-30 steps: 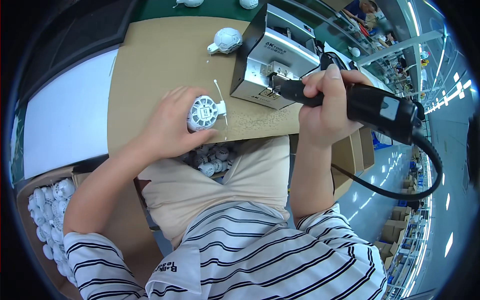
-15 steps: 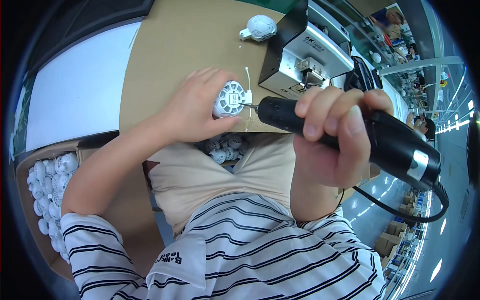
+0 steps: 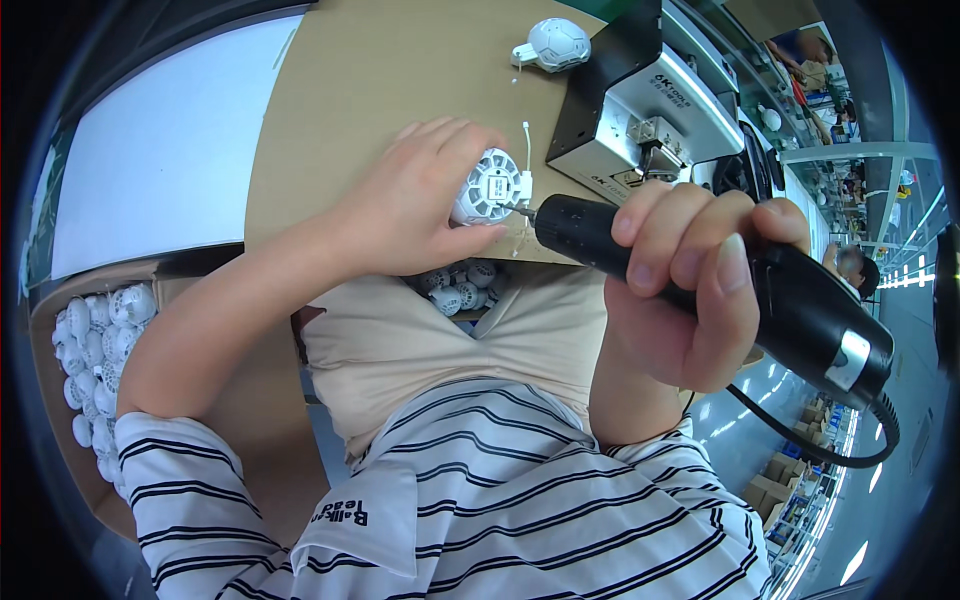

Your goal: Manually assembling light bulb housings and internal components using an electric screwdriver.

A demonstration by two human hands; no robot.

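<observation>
My left hand (image 3: 418,200) is wrapped round the side of a round white plastic housing (image 3: 489,187), whose ribbed, wheel-like face is turned toward my right. A small white tab and a thin white cable (image 3: 527,145) stick out at its rim. In my right fist (image 3: 690,270) is a black electric screwdriver (image 3: 585,228), held nearly level and pointing left. Its thin bit reaches the lower right rim of the housing; whether it sits in a screw is too small to tell. A black cord leaves the tool's back end.
Beyond my hands lies another white ball-shaped housing (image 3: 558,45) on the brown tabletop (image 3: 350,80). A silver-and-black screw feeder (image 3: 640,120) stands right of it. Boxes of white housings sit at the lower left (image 3: 100,345) and under the table edge (image 3: 460,287). People work at far right.
The whole view has shifted, so table, hands and feeder appear farther right. Relative to the housing, the screwdriver bit has moved from the ribbed face toward its lower right rim. Both grips stay the same.
</observation>
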